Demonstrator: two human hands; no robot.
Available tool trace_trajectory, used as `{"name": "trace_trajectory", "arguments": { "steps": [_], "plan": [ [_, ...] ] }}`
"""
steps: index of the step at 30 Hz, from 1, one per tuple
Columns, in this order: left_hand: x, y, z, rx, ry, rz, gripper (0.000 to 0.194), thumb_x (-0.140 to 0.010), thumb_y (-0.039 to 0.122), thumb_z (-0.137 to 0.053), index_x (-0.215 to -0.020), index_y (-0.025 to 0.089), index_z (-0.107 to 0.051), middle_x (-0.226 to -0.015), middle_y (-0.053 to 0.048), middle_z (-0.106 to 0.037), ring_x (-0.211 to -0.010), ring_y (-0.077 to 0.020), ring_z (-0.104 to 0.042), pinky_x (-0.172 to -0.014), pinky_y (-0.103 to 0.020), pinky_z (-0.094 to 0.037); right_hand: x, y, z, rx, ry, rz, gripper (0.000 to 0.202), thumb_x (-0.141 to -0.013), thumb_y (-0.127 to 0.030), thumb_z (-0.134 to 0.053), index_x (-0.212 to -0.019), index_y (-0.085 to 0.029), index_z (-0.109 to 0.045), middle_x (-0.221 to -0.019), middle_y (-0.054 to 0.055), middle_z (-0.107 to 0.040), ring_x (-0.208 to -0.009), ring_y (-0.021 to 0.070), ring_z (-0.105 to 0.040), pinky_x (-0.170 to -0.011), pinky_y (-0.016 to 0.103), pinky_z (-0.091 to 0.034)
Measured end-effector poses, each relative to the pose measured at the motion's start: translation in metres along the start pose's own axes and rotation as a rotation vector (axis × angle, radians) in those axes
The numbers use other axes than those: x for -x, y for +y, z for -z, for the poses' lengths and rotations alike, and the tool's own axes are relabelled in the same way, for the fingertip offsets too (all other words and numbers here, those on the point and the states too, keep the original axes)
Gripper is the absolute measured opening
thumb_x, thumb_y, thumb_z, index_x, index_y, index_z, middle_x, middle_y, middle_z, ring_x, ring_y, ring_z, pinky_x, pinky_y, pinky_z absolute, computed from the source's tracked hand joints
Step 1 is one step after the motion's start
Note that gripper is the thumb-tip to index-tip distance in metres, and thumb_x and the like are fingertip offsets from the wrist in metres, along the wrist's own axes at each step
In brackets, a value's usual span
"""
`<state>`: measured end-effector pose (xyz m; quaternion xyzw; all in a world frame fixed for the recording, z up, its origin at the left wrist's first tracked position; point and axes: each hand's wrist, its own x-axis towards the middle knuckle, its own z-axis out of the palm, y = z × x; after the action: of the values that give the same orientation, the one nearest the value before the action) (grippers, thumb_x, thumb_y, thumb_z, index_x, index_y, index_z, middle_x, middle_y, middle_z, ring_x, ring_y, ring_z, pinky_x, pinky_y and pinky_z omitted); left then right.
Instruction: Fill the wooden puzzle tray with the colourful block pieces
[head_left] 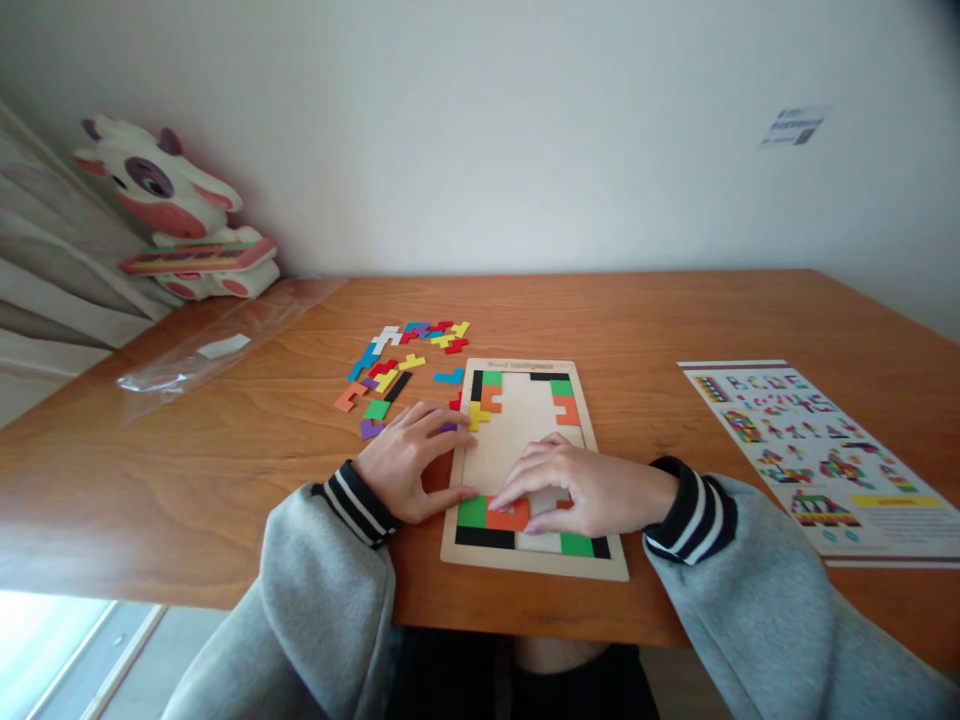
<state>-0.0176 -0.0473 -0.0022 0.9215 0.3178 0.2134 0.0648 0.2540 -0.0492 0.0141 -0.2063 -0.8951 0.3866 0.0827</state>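
Note:
A wooden puzzle board lies on the table in front of me, with black, green, orange and white pieces along its inner edges. My right hand reaches over the lower half, thumb and fingers around an orange puzzle piece beside a green piece in the lower left corner. Over the left rim rests my left hand, thumb and fingers spread apart. Its fingertips are close to a yellow piece, which lies tilted over the rim. Other parts of the board are hidden under my right hand.
Several loose coloured pieces are scattered left of and behind the board. A printed pattern sheet lies at right. At the back left are a clear plastic bag and a toy cow with a keyboard, near a curtain.

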Motion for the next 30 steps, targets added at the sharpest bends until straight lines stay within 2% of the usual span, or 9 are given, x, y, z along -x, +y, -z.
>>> {"name": "trace_trajectory", "arguments": {
  "steps": [6, 9, 11, 14, 17, 20, 25, 30],
  "plan": [
    [0.0, 0.0, 0.001, 0.008, -0.01, -0.016, 0.045, -0.082, 0.049, -0.071, -0.117, 0.021, -0.066, -0.124, -0.012, -0.064, -0.113, -0.0295, -0.057, -0.099, -0.048, -0.049, -0.001, 0.002, -0.001, -0.051, 0.017, -0.009, 0.032, -0.087, -0.026, -0.074, -0.118, -0.025, -0.072, -0.112, 0.003, -0.076, -0.108, 0.0199, -0.063, -0.106, 0.04, -0.033],
    [0.0, 0.002, 0.002, 0.017, -0.009, -0.02, 0.042, -0.083, 0.046, -0.07, -0.117, 0.021, -0.065, -0.123, -0.012, -0.064, -0.111, -0.0289, -0.058, -0.098, -0.046, -0.049, -0.001, 0.0, 0.001, -0.095, 0.073, 0.03, 0.023, -0.091, -0.026, -0.068, -0.113, -0.023, -0.073, -0.108, 0.004, -0.076, -0.103, 0.0182, -0.066, -0.102, 0.037, -0.04],
    [-0.001, 0.002, 0.002, 0.015, 0.001, -0.022, 0.039, -0.085, 0.043, -0.068, -0.117, 0.021, -0.066, -0.122, -0.012, -0.065, -0.11, -0.0283, -0.058, -0.098, -0.046, -0.05, -0.001, -0.002, 0.002, -0.144, 0.161, 0.049, 0.02, -0.094, -0.026, -0.063, -0.11, -0.021, -0.073, -0.104, 0.004, -0.076, -0.096, 0.0165, -0.067, -0.094, 0.033, -0.046],
    [-0.001, 0.001, 0.002, -0.009, 0.023, -0.022, 0.033, -0.087, 0.039, -0.066, -0.115, 0.02, -0.067, -0.12, -0.012, -0.066, -0.108, -0.0273, -0.06, -0.097, -0.045, -0.05, -0.001, 0.001, 0.004, -0.189, 0.405, -0.02, 0.02, -0.096, -0.029, -0.059, -0.107, -0.02, -0.072, -0.1, 0.004, -0.075, -0.088, 0.0158, -0.067, -0.083, 0.03, -0.051],
    [-0.002, -0.002, 0.001, -0.044, 0.049, -0.025, 0.027, -0.091, 0.035, -0.062, -0.111, 0.019, -0.068, -0.116, -0.011, -0.068, -0.105, -0.0262, -0.061, -0.095, -0.043, -0.052, -0.001, 0.01, 0.004, -0.207, 0.653, -0.117, 0.021, -0.096, -0.034, -0.058, -0.107, -0.021, -0.071, -0.102, 0.005, -0.074, -0.09, 0.0178, -0.067, -0.083, 0.032, -0.051],
    [-0.003, -0.004, 0.0, -0.076, 0.073, -0.028, 0.024, -0.094, 0.034, -0.059, -0.11, 0.019, -0.068, -0.113, -0.011, -0.069, -0.103, -0.0252, -0.062, -0.093, -0.042, -0.053, -0.002, 0.021, 0.003, -0.275, 0.815, -0.15, 0.025, -0.093, -0.041, -0.06, -0.107, -0.022, -0.069, -0.101, 0.006, -0.072, -0.088, 0.0186, -0.065, -0.081, 0.034, -0.052],
    [-0.004, -0.005, 0.0, -0.105, 0.076, -0.013, 0.022, -0.094, 0.033, -0.058, -0.109, 0.02, -0.069, -0.112, -0.009, -0.07, -0.101, -0.024, -0.063, -0.092, -0.04, -0.054, -0.002, 0.032, 0.003, -0.343, 0.945, -0.19, 0.027, -0.091, -0.044, -0.063, -0.104, -0.021, -0.068, -0.092, 0.005, -0.067, -0.081, 0.0167, -0.061, -0.073, 0.032, -0.052],
    [-0.004, -0.007, -0.001, -0.212, 0.139, 0.137, 0.022, -0.095, 0.033, -0.056, -0.107, 0.02, -0.07, -0.109, -0.007, -0.072, -0.099, -0.0242, -0.064, -0.092, -0.042, -0.054, -0.003, 0.034, 0.003, -0.405, 1.009, -0.225, 0.03, -0.088, -0.048, -0.065, -0.102, -0.022, -0.067, -0.09, 0.004, -0.066, -0.073, 0.0153, -0.058, -0.061, 0.028, -0.052]
  ]
}}
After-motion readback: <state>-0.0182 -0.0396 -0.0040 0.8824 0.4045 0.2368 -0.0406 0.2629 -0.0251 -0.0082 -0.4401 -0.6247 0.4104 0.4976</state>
